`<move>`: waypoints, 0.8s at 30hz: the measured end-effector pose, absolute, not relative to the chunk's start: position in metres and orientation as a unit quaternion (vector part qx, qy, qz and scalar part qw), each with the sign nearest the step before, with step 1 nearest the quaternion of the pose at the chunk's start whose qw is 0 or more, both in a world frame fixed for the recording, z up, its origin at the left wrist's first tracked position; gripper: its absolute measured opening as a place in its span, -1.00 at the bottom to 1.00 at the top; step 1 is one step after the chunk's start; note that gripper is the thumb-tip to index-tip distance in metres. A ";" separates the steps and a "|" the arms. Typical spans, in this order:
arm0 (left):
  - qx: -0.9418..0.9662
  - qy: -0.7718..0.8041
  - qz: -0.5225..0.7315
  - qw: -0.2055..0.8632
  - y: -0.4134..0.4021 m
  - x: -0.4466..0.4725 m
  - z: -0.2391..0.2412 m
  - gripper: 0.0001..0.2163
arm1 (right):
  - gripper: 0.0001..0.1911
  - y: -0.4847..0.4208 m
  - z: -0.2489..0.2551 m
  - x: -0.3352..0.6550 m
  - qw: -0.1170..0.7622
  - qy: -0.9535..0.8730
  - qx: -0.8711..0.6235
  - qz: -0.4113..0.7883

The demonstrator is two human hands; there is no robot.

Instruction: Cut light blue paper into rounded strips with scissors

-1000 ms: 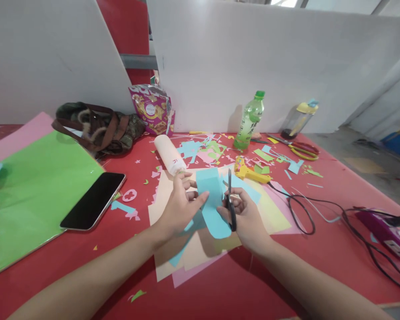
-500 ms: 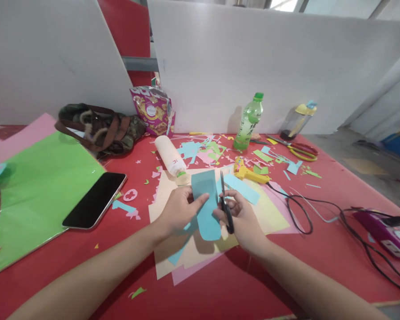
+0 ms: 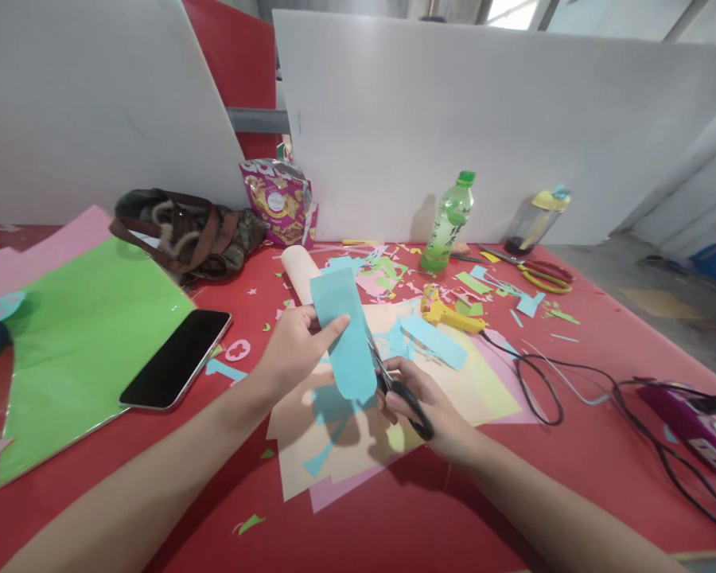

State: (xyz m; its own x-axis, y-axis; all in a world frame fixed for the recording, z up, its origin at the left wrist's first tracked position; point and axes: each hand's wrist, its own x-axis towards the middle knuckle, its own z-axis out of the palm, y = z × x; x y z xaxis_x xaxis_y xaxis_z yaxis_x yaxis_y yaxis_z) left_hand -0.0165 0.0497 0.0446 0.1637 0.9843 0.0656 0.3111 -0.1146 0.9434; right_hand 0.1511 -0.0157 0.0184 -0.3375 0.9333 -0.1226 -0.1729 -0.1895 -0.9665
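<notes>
My left hand (image 3: 295,346) pinches the left side of a blue paper strip (image 3: 347,350), thumb on its face and fingers behind. The strip is tilted, with a rounded lower end, and is held above a stack of cream, yellow and pink paper sheets (image 3: 301,446). In my right hand (image 3: 421,402) are black-handled scissors (image 3: 414,406), the blades lying along the strip's right edge near its lower end. Blue scraps (image 3: 325,454) lie on the sheets beneath. Behind the strip, a pale bottle (image 3: 298,269) lies partly hidden.
A yellow glue gun (image 3: 453,317) with a black cord lies to the right, near a purple power strip (image 3: 692,422). A green drink bottle (image 3: 447,227) stands behind, among paper scraps. On the left are a phone (image 3: 176,358), green sheets (image 3: 89,342) and a camouflage bag (image 3: 196,239).
The blue strip has risen and tilted, its top leaning left. The scissors have swung from pointing up beside the strip to lying along its lower right edge. The view has shifted slightly.
</notes>
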 end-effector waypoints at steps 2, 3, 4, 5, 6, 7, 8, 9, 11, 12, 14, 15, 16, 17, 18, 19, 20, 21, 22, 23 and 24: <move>0.637 0.503 0.379 0.445 0.047 -0.014 0.046 -0.73 | -0.59 -0.015 0.018 0.152 0.418 -0.482 -0.393 0.662; 0.639 0.499 0.369 0.454 0.045 -0.013 0.047 -0.73 | -0.59 -0.015 0.017 0.153 0.419 -0.483 -0.391 0.662; 0.642 0.494 0.359 0.464 0.044 -0.012 0.047 -0.74 | -0.60 -0.015 0.017 0.153 0.420 -0.484 -0.388 0.662; 0.644 0.488 0.350 0.475 0.043 -0.010 0.047 -0.75 | -0.61 -0.015 0.016 0.154 0.422 -0.482 -0.385 0.665; 0.646 0.479 0.341 0.487 0.042 -0.009 0.046 -0.76 | -0.62 -0.015 0.015 0.155 0.423 -0.478 -0.381 0.669; 0.647 0.470 0.334 0.498 0.041 -0.009 0.046 -0.77 | -0.63 -0.015 0.014 0.155 0.424 -0.472 -0.378 0.674; 0.648 0.463 0.331 0.507 0.040 -0.008 0.045 -0.78 | -0.64 -0.016 0.013 0.155 0.425 -0.466 -0.376 0.678; 0.648 0.455 0.328 0.515 0.040 -0.008 0.044 -0.79 | -0.65 -0.016 0.012 0.155 0.426 -0.460 -0.374 0.683; 0.645 0.443 0.329 0.529 0.039 -0.007 0.043 -0.80 | -0.66 -0.016 0.012 0.155 0.427 -0.452 -0.373 0.688; 0.642 0.440 0.331 0.534 0.038 -0.006 0.044 -0.81 | -0.67 -0.016 0.012 0.155 0.427 -0.450 -0.372 0.691; 0.634 0.438 0.335 0.542 0.036 -0.004 0.044 -0.82 | -0.69 -0.016 0.012 0.155 0.429 -0.447 -0.367 0.693; 0.628 0.441 0.338 0.544 0.036 -0.003 0.045 -0.82 | -0.69 -0.017 0.013 0.155 0.431 -0.445 -0.365 0.695; 0.622 0.443 0.339 0.550 0.035 -0.002 0.045 -0.83 | -0.70 -0.017 0.013 0.154 0.433 -0.444 -0.363 0.696; 0.615 0.445 0.339 0.557 0.034 -0.002 0.046 -0.82 | -0.70 -0.017 0.014 0.154 0.434 -0.442 -0.360 0.698; 0.608 0.445 0.338 0.564 0.033 -0.001 0.046 -0.82 | -0.70 -0.018 0.014 0.153 0.435 -0.439 -0.357 0.700; 0.602 0.443 0.338 0.572 0.033 -0.001 0.046 -0.82 | -0.69 -0.018 0.014 0.153 0.438 -0.437 -0.354 0.702; 0.598 0.442 0.339 0.577 0.033 -0.001 0.045 -0.82 | -0.68 -0.018 0.015 0.152 0.438 -0.436 -0.350 0.704; 0.596 0.440 0.341 0.579 0.033 -0.001 0.045 -0.82 | -0.68 -0.018 0.015 0.152 0.439 -0.435 -0.347 0.705; 0.597 0.439 0.342 0.578 0.033 -0.001 0.044 -0.82 | -0.68 -0.018 0.016 0.151 0.442 -0.433 -0.343 0.707; 0.599 0.438 0.343 0.576 0.034 -0.001 0.044 -0.82 | -0.68 -0.018 0.016 0.151 0.445 -0.428 -0.340 0.710; 0.602 0.438 0.343 0.573 0.034 -0.001 0.043 -0.82 | -0.68 -0.018 0.017 0.151 0.446 -0.424 -0.337 0.712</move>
